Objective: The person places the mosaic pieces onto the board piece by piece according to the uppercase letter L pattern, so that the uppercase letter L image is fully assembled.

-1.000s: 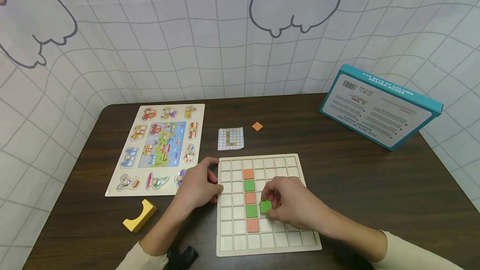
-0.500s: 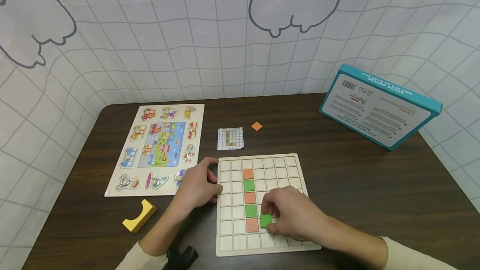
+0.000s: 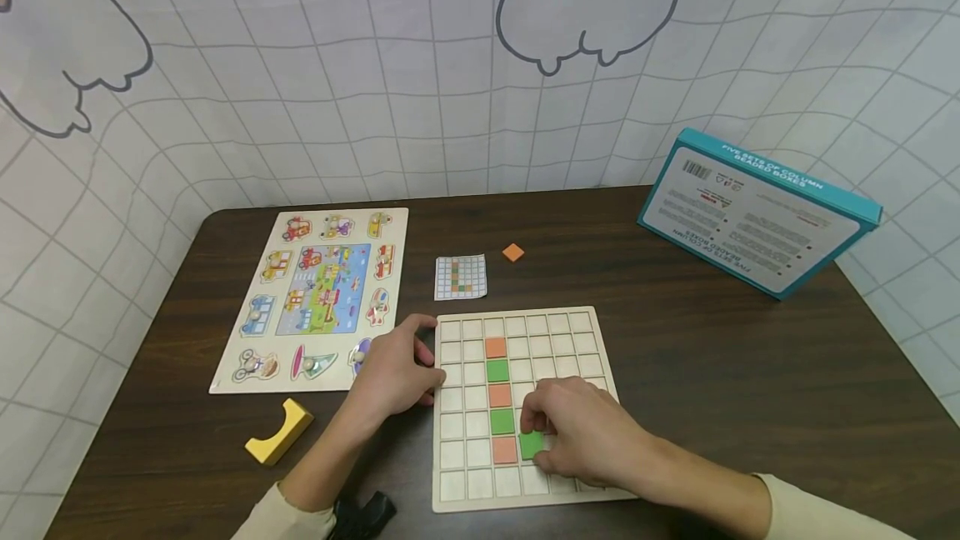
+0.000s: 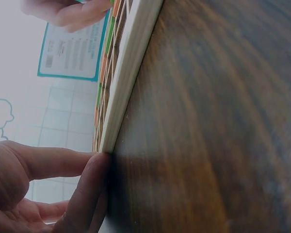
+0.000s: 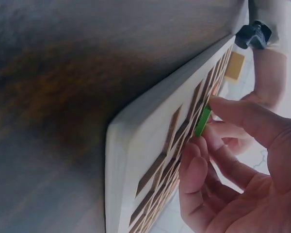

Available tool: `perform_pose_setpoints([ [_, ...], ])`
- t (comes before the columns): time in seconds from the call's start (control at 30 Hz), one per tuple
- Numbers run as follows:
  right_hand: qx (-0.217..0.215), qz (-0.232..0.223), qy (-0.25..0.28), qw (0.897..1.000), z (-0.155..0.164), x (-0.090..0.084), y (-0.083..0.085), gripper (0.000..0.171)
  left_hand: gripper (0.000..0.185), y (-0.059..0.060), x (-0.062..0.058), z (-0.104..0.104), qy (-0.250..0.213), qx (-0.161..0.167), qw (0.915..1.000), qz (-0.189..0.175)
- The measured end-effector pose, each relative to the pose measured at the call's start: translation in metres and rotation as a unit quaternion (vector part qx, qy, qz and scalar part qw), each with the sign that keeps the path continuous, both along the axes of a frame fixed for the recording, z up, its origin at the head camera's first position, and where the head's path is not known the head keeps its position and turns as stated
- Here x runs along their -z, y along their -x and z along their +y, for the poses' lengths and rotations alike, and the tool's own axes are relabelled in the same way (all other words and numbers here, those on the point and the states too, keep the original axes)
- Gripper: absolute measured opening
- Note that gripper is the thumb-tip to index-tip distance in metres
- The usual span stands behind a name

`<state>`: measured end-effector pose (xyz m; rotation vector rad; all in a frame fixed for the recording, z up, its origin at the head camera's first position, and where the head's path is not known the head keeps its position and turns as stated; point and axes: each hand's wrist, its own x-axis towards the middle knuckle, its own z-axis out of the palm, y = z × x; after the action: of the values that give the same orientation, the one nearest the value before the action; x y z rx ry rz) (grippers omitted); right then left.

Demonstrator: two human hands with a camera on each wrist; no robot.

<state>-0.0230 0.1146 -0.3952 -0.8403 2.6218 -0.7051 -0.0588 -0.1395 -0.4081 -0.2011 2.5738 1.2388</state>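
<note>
My right hand (image 3: 588,427) pinches a green square tile (image 3: 531,445) between thumb and fingers. The right wrist view shows this tile (image 5: 202,121) slightly tilted over the wooden grid board (image 5: 150,111). In the head view it lies right of the lowest orange tile (image 3: 505,450). One column of the board (image 3: 465,505) has orange and green tiles alternating, with another green tile (image 3: 502,422) above that orange one. My left hand (image 3: 393,373) touches the board's left edge with thumb and fingertips. In the left wrist view, its fingers (image 4: 85,194) rest against the side of the board (image 4: 128,73).
Behind the board lie a small pattern card (image 3: 461,277) and a loose orange tile (image 3: 513,252). A picture puzzle board (image 3: 240,332) and a yellow arched block (image 3: 279,433) lie to the left. A teal box (image 3: 757,215) stands tilted at the back right.
My right hand has moved the green tile toward me, from beside the lower green tile to beside the lowest orange one. The left hand has stayed at the board's edge.
</note>
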Motion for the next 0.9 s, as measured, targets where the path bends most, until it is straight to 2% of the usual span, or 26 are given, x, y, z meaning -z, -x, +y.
perform_pose_setpoints([
  [0.4,-0.008,0.008,0.008,1.000,0.0008,0.0016,-0.0006,0.029,0.066,0.0006,0.0001,-0.0007,0.005,0.002,1.0000,0.001],
  [0.9,-0.012,-0.011,0.023,1.000,0.0015,0.0018,0.0011,0.029,0.065,-0.0010,-0.0011,0.0002,0.003,0.000,1.0000,0.001],
])
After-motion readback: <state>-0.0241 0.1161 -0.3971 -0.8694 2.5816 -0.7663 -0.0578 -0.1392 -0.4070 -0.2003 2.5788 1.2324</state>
